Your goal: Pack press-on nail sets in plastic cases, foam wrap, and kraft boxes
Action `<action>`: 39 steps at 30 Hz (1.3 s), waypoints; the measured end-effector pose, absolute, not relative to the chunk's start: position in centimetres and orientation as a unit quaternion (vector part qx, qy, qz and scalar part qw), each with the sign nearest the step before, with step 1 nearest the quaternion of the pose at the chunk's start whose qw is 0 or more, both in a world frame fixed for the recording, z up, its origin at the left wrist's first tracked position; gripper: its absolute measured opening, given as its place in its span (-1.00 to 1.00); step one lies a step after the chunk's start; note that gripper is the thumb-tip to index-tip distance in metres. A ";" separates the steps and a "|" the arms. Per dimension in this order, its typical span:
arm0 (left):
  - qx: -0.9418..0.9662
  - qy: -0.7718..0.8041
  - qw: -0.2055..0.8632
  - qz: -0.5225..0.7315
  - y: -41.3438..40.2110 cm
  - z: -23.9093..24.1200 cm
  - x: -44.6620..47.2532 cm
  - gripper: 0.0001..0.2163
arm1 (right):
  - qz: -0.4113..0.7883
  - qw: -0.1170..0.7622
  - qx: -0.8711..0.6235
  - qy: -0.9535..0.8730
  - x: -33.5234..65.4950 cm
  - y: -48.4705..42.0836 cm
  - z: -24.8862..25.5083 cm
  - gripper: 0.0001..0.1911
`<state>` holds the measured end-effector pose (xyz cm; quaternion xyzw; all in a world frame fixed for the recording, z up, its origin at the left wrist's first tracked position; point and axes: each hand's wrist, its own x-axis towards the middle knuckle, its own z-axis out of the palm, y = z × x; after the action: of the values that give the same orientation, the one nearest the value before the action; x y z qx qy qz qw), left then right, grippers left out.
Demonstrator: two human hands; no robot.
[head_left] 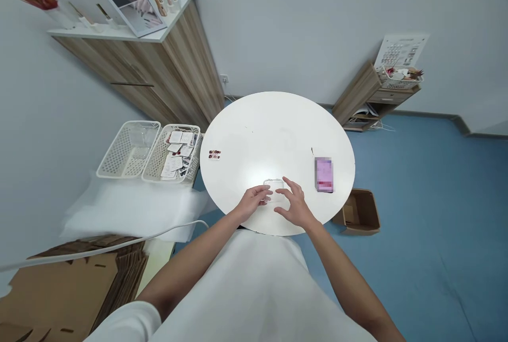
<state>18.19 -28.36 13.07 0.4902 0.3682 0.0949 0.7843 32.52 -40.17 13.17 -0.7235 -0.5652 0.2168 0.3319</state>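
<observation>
Curled the left hand (256,198) at the left side of a clear plastic case (273,183) on the desk (270,119), unclear whether gripping; spread the right hand (294,206) open by its right side; had a pixelated pink item (324,173) farther right, a card of reddish ovals (214,155) leftward, white baskets (114,150) beyond

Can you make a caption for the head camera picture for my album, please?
Left hand and right hand at either side of a small clear object on a white table.
</observation>
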 end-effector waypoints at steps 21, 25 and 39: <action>0.784 0.192 0.585 0.078 -24.9 11.6 17.7 -0.17 | 0.193 0.344 -0.678 -0.620 33.6 -39.4 12.5 -0.60; 0.800 0.177 0.568 0.074 -24.9 11.1 18.0 -0.19 | 0.184 0.351 -0.674 -0.623 34.1 -39.5 12.4 -0.59; 0.784 0.180 0.585 0.099 -26.4 11.5 18.2 -0.31 | 0.187 0.344 -0.661 -0.641 34.9 -40.2 12.7 -0.59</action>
<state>18.16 -26.44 11.46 0.7844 0.1797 0.0987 0.5854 34.86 -40.17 12.69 -0.6607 -0.6407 0.1870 0.3436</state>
